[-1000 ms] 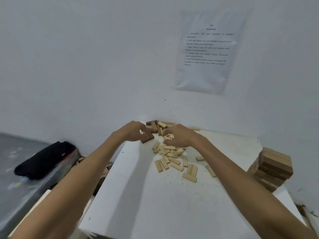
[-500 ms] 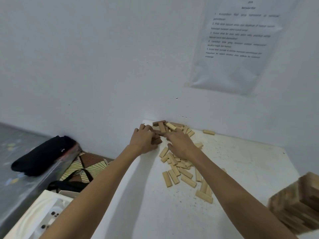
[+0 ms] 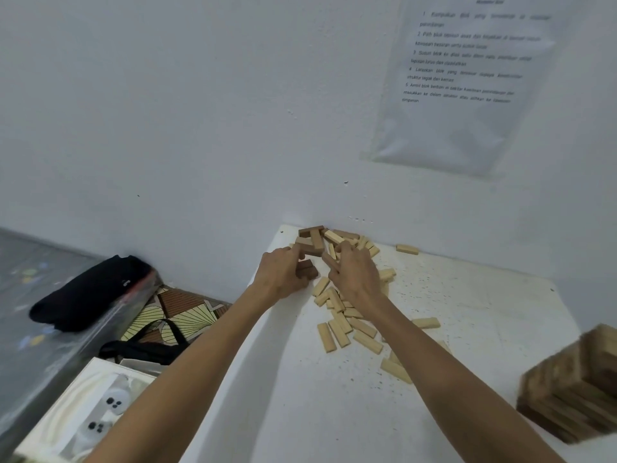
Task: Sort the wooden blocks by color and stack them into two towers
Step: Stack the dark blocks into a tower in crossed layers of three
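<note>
The step in hand is judged to be the sorting: dark blocks are being picked out of a mixed heap at the far left corner of the white worktop [image 3: 334,412], close against the wall. A couple of dark brown blocks [image 3: 307,271] are gripped in the left hand [image 3: 283,274], whose fingers are curled round them just above the worktop's surface. The right hand [image 3: 355,275] is laid over the heap just beside them, thumb stretched towards the left hand and fingertips down among the blocks. Whether a block is pinched there cannot be told.

More dark blocks [image 3: 312,240] are seen stacked loosely at the corner itself, mixed at their right edge with pale ones. The pale blocks [image 3: 340,329] are strewn from the corner towards the near side, lying flat and at all angles, partly hidden under the right forearm; one pale block [image 3: 407,249] lies apart near the wall. A built tower of brown blocks [image 3: 577,385], blurred, stands at the right edge of the worktop, well apart from the heap.

The sorting is judged to be partly done and a second tower is not seen. The next move calls for the remaining dark blocks to be lifted clear of the pale ones without the heap being scattered, then carried across to the tower and laid on squarely, so that it is not knocked askew.
</note>
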A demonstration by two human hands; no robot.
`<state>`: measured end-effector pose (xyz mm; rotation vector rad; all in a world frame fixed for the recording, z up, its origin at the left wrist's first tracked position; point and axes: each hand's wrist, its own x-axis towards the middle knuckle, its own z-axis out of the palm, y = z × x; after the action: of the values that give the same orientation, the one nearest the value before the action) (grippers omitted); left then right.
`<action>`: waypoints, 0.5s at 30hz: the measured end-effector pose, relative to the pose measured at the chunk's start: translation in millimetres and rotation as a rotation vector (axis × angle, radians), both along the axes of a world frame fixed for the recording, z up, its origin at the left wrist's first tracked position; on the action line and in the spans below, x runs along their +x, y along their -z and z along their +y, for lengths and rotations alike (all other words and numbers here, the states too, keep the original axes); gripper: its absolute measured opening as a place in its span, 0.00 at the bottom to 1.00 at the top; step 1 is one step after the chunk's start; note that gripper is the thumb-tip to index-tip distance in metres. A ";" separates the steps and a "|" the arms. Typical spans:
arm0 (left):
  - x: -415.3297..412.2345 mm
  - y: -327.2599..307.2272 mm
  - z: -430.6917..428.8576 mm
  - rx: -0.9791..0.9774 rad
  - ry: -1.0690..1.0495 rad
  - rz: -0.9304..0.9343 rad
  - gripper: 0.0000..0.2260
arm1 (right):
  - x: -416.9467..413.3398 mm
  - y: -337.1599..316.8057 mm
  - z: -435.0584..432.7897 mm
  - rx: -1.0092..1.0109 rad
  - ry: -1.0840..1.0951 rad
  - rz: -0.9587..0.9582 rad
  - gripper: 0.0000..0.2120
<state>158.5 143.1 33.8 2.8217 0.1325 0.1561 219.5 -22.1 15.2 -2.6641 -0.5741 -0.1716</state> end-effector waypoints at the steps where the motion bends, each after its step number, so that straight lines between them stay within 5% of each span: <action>1: -2.5 -0.5 1.0 -0.022 -0.005 0.001 0.20 | -3.2 -3.0 -3.9 0.038 -0.003 0.005 0.17; 15: -111.1 9.5 -46.3 -0.237 0.063 -0.110 0.10 | -134.3 -37.2 -95.3 0.305 -0.062 0.288 0.13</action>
<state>47.3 96.9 24.3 2.5710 0.0348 0.2621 85.2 -117.4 52.4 -2.3172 -0.4918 0.1324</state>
